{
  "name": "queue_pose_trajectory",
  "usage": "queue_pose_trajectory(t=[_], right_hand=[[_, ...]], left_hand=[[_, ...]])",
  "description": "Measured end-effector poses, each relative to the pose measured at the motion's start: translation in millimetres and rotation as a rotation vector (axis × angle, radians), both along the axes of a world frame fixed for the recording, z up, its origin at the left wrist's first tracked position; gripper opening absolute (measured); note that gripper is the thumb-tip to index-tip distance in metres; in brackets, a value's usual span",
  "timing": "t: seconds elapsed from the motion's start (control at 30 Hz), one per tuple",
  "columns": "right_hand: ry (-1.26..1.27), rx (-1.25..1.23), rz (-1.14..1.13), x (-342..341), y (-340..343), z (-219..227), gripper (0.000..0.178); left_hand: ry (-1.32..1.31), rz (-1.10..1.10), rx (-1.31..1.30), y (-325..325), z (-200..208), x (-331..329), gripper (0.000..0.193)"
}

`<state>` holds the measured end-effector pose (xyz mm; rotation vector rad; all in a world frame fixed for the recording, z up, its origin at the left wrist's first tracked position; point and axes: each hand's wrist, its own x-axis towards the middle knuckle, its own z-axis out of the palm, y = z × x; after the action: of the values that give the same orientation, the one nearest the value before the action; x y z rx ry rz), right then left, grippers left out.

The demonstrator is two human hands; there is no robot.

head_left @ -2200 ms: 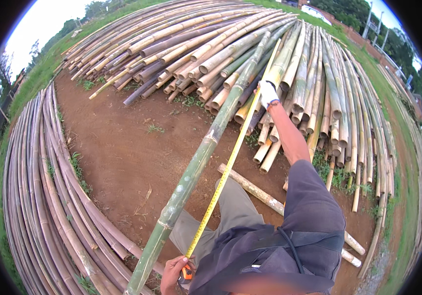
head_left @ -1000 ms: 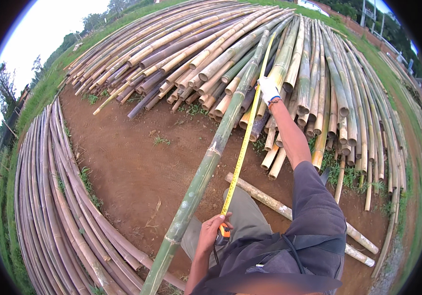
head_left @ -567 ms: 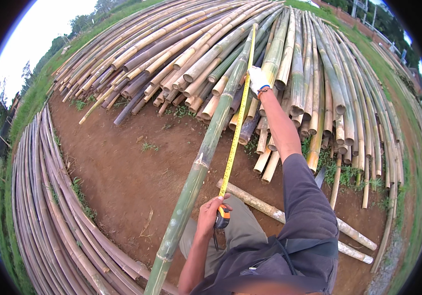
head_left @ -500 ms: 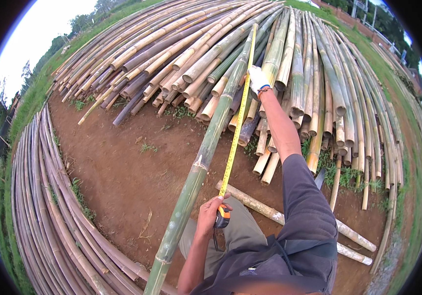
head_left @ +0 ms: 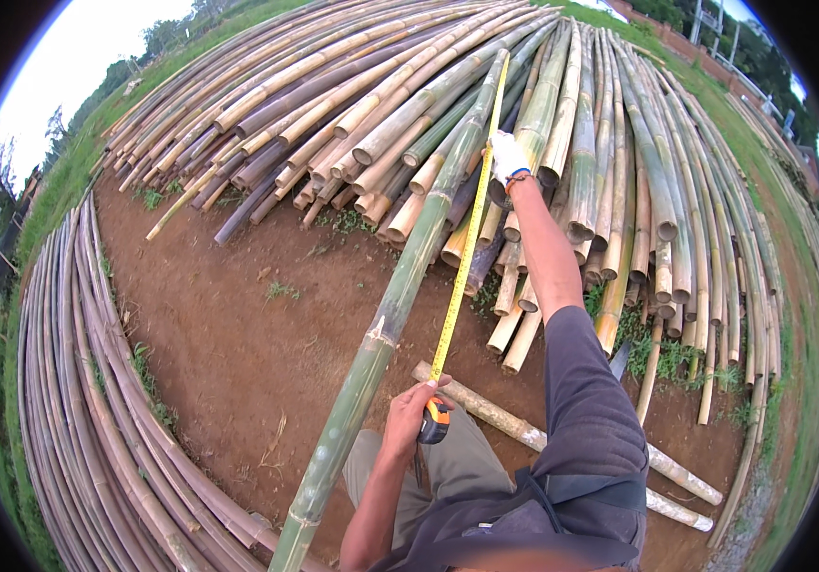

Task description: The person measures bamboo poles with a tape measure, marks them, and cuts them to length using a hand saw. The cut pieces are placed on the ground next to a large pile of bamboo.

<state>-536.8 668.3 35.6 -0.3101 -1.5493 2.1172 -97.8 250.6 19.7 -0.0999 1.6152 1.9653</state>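
Observation:
My left hand (head_left: 406, 419), bare, grips an orange-and-black tape measure (head_left: 434, 422) low in the middle of the view. Its yellow blade (head_left: 460, 272) runs out and away, beside a thick green bamboo pole (head_left: 343, 410), toward the pole's far part. Farther up, my right hand (head_left: 509, 157), in a white glove with a band at the wrist, is closed at the blade's right edge and appears to pinch it. Its fingertips are hard to make out. The blade continues past the glove, along the pole's far part.
A large pile of bamboo poles (head_left: 583, 162) fans out ahead, cut ends toward me. More poles (head_left: 95, 381) lie at the left. Short pale poles (head_left: 500, 410) rest on the brown soil (head_left: 238, 324) by my legs. Grass tufts (head_left: 281, 290) grow nearby.
The view has shifted slightly. My right hand sits a little lower and farther right in it. Both hands keep their places at the tape measure.

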Motion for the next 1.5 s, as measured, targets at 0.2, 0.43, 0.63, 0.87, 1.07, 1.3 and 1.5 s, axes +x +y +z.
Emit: queue_pose_trajectory(t=[0.2, 0.43, 0.63, 0.87, 1.07, 1.3, 1.5], right_hand=[[0.041, -0.014, 0.058, -7.7, 19.3, -5.2, 0.039], [0.012, 0.027, 0.068, -9.9, 19.3, -5.1, 0.036], [-0.006, -0.010, 0.072, -8.7, 16.3, -4.2, 0.033], [-0.017, -0.020, 0.033, -5.1, 12.8, -1.8, 0.033], [-0.034, -0.010, 0.026, 0.6, -1.7, 4.8, 0.034], [-0.055, 0.067, 0.015, -0.2, 0.7, 3.5, 0.037], [-0.061, 0.105, 0.022, -1.0, -1.5, 1.9, 0.035]], left_hand=[[-0.012, -0.001, 0.016, 6.1, -3.4, -0.7, 0.046], [-0.014, -0.013, 0.015, 6.8, -0.1, -1.3, 0.045], [-0.027, -0.009, 0.018, 8.8, -1.9, 0.8, 0.046], [-0.038, -0.019, 0.031, 6.2, -2.5, 0.9, 0.046], [-0.034, -0.008, 0.032, 4.2, 0.5, 1.5, 0.047], [-0.019, -0.006, 0.025, 3.9, 1.0, 2.8, 0.048], [-0.022, -0.012, 0.029, -0.4, 1.3, 3.4, 0.047]])
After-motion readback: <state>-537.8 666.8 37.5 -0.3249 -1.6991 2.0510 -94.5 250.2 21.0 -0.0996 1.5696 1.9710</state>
